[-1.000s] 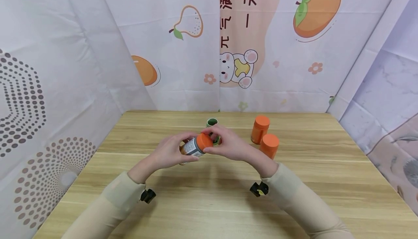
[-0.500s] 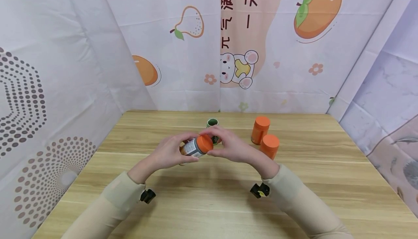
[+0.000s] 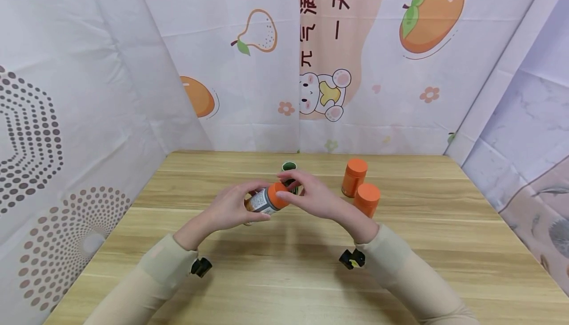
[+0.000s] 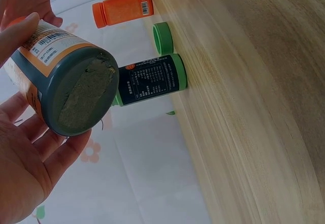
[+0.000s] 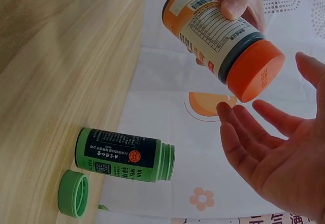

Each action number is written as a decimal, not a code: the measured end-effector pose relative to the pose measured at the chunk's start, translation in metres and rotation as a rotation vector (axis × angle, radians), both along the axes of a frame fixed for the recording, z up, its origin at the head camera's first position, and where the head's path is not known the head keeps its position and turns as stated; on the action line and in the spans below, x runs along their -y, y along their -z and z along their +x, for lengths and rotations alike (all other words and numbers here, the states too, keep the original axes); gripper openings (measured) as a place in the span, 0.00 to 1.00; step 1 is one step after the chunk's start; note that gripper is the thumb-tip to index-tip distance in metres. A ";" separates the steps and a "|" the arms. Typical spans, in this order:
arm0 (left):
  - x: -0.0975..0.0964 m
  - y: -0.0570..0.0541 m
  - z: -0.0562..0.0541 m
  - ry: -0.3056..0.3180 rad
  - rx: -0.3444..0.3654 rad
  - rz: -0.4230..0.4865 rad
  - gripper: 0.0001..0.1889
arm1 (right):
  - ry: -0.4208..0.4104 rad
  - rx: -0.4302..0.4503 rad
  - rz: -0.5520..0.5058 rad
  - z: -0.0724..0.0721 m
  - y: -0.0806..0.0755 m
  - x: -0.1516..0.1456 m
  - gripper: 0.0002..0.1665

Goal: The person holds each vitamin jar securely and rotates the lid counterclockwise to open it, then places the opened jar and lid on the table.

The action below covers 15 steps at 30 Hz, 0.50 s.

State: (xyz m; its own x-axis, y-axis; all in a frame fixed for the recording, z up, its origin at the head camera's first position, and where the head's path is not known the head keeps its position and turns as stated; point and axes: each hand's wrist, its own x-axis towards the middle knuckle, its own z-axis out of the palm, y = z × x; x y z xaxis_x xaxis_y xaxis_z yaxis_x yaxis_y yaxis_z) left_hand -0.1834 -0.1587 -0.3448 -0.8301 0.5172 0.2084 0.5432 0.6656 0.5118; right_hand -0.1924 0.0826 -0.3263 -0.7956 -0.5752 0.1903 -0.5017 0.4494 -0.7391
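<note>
My left hand [image 3: 228, 209] grips a dark plastic supplement bottle [image 5: 213, 33] with an orange-and-white label, raised above the table and tilted. Its orange cap [image 5: 256, 71] is on and points toward my right hand [image 3: 316, 197]. In the right wrist view the right fingers are spread and loosely bent around the cap, with a gap between them and it. Behind the hands stands an uncapped green bottle [image 5: 124, 155] with a black label, partly hidden in the head view. A green lid [image 5: 72, 193] lies beside it on the table.
Two orange bottles with orange caps stand right of the hands, one farther back [image 3: 354, 179] and one nearer [image 3: 367, 199] behind my right forearm. The wooden table [image 3: 284, 275] meets a printed cloth backdrop [image 3: 249, 93] at its back edge.
The right fingers were around the orange cap earlier; now they have loosened and shifted off it. The left hand and bottle stay about where they were.
</note>
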 end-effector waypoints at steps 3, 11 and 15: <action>0.000 0.000 -0.001 -0.001 -0.002 -0.005 0.31 | 0.032 0.015 0.019 -0.002 0.002 0.001 0.30; -0.001 0.000 0.000 0.000 -0.005 -0.005 0.31 | 0.056 0.004 0.074 -0.001 0.000 0.004 0.32; -0.001 0.001 -0.001 0.004 -0.010 -0.007 0.31 | 0.059 -0.001 0.087 0.000 -0.001 0.005 0.29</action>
State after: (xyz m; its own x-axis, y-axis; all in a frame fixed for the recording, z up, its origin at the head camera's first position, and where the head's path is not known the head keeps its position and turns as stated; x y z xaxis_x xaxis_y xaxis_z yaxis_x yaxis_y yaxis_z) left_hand -0.1840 -0.1580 -0.3455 -0.8257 0.5222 0.2133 0.5512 0.6665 0.5019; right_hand -0.1922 0.0781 -0.3252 -0.8284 -0.5417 0.1423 -0.4732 0.5411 -0.6952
